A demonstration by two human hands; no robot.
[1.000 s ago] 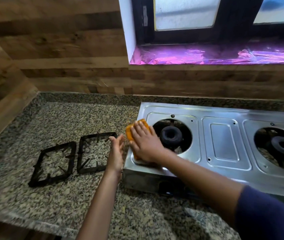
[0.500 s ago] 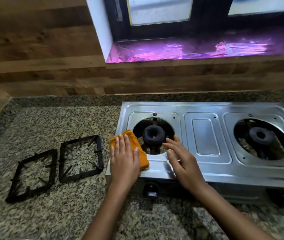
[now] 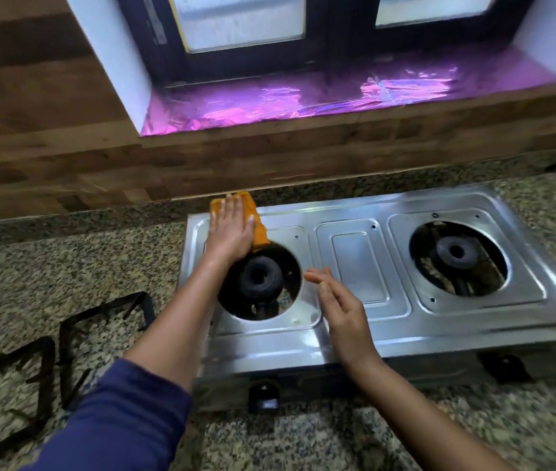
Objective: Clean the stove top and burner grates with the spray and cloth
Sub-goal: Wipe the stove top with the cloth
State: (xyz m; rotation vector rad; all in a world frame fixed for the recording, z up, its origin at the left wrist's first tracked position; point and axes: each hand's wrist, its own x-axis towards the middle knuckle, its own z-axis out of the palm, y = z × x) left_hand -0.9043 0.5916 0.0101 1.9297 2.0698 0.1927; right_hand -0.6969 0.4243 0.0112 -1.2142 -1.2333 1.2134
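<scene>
- The speckled granite bench [image 3: 66, 266] runs across the view and meets a wood-panelled wall [image 3: 49, 147] at the back.
- A window sill [image 3: 269, 103] lined with shiny purple foil is recessed into that wall, above the stove.
- The steel two-burner stove [image 3: 405, 334] stands on the bench right of centre, with both of its round openings bare.
- Two black burner grates lie flat on the bench well left of the stove. One [image 3: 47, 375] is near the left edge of the view and the other [image 3: 64, 362] is just beside it, closer to the stove.
- A dark blue sleeve [image 3: 117, 413] covers the upper part of the left arm, which reaches over the stove's left side.
- The left grip [image 3: 230, 232] lies palm down with straight fingers, released flat and pressing on the cloth, not curled round it.
- The right grip [image 3: 344, 311] is released, with its fingers straight and together, and stands edge-on over the stove top between the left opening and the centre panel. I cannot tell whether it touches the steel.
- The orange cloth [image 3: 260, 231] sits at the stove's far-left corner, behind the left opening and under the left grip.
- The left burner [image 3: 257, 280] and the right burner [image 3: 456, 251] sit dark in their openings.
- A black knob [image 3: 264, 394] sits on the front face of the stove.
</scene>
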